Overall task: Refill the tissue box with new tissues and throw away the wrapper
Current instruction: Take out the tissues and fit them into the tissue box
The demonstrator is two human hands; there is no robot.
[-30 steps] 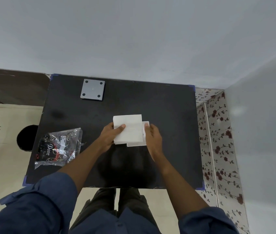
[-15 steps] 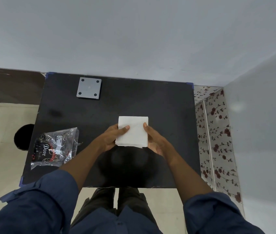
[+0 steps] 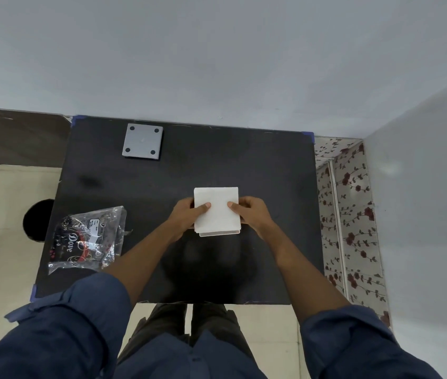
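A white stack of tissues (image 3: pixel 216 207) sits at the middle of the black table (image 3: pixel 271 187), held from both sides. My left hand (image 3: pixel 186 214) grips its left edge with the thumb on top. My right hand (image 3: pixel 252 214) grips the right edge the same way. Under the stack, the pale rim of the tissue box (image 3: pixel 219 233) shows along the near edge; the rest of the box is hidden. The crumpled clear wrapper (image 3: pixel 88 239), printed black and red with "Dove", lies on the table's left side, apart from both hands.
A grey square plate (image 3: pixel 142 141) with four dark corner dots lies at the table's far left. A round black opening (image 3: pixel 37 220) shows on the floor left of the table. Walls stand behind and to the right.
The tissue stack was lifted off the offset box and is now squared over it. My right hand moved from the box's side to grip the stack's right edge.
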